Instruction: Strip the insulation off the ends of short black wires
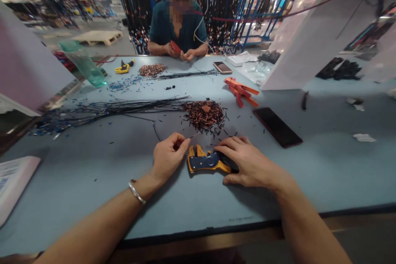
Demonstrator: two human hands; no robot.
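Clock read from the blue-and-yellow wire stripper (202,162), 12 facing away from the wearer; the tool lay on the near half of the worktop (173,214), head toward 9, handles toward 3. Left forearm came in from 8, a silver bangle (136,192) on the wrist. Left hand (170,152) sat between 9 and 10, just beside the tool's head: thumb and forefinger closed in a narrow pinch on a thin dark wire (194,135), other fingers curled, back of the hand turned up. The wire's tip poked out toward 2, short of the clippings. Right forearm ran in from 4. Right hand (244,160) lay at 3, palm down, fingers bent over the black handle, thumb spread on the near side; handle partly hidden, so could not tell how firmly it was held. At 12, a heap of black and coppery clippings (204,114), loose bits strewn round its foot. At 10, a long bundle of black wires (126,108), blue ends fanned away from the heap. Dark phone (277,127) flat at 2; red-and-orange hand tool (239,90) at 1. Farther off, between 11 and 12, a co-worker (161,18) sat facing, a red tool (175,46) in hand.
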